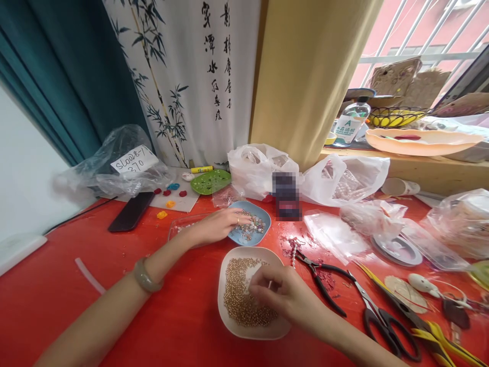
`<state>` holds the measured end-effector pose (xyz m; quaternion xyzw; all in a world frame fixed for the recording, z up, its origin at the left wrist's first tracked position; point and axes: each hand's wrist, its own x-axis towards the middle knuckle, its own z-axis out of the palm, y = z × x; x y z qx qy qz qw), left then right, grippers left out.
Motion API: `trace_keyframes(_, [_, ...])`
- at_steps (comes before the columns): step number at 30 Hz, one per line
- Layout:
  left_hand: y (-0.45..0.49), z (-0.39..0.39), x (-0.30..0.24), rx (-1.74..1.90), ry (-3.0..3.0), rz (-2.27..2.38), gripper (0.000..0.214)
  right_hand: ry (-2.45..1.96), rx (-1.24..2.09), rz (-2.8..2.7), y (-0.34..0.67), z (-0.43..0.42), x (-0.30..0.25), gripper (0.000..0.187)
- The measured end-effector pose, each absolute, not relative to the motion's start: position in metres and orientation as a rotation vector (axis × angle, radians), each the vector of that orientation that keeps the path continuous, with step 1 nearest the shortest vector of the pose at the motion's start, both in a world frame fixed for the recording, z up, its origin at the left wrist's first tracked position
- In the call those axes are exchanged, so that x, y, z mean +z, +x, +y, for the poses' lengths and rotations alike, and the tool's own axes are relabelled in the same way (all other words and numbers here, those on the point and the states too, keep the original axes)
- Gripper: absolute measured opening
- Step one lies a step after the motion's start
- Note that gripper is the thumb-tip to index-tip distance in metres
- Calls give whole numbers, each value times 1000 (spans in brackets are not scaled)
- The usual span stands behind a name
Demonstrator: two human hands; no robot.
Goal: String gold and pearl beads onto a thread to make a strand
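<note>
My left hand (pixel 219 224), with a ring on one finger, reaches over a blue dish (pixel 264 209). Its stretched fingers lie at the edge of a heap of mixed clear and metallic beads (pixel 255 227) in that dish. Nearer to me stands a white square dish (pixel 225 323) holding many small gold beads (pixel 237 290). Over its right side is my right hand (pixel 277 290), thumb and forefinger pinched together. Whatever may be between those fingertips is too small to make out. A clear shallow tray (pixel 173 224) shows partly behind my left wrist.
Pliers (pixel 319 278), black-handled scissors (pixel 376 306) and a yellow-handled tool (pixel 408 306) lie on the right. A string of pearly beads (pixel 294 255) is beside the pliers. Plastic bags (pixel 263 171), a green dish (pixel 211 182) and a phone (pixel 132 211) stand farther back on the red table (pixel 153 326).
</note>
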<state>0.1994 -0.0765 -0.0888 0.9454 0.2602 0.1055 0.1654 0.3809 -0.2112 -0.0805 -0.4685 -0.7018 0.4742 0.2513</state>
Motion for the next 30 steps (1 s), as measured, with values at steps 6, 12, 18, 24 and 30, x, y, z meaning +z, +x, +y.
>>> trace_keyframes(6, [227, -73, -99, 448, 2764, 842, 30, -1277, 1258, -1918, 380, -211, -84, 11])
trace_keyframes(12, [242, -58, -98, 334, 2789, 930, 18, -1295, 1291, -1881, 381, -210, -83, 11])
trace_keyframes(18, [245, -58, -98, 269, 2761, 1002, 15, -1261, 1301, -1864, 382, -210, -83, 13])
trace_keyframes(24, [240, -60, -100, 295, 2668, 1129, 14, -1253, 1293, -1848, 382, -210, -85, 12])
trace_keyframes(30, [237, -60, -97, 350, 2604, 1150, 12, -1247, 1294, -1835, 382, -210, -81, 14])
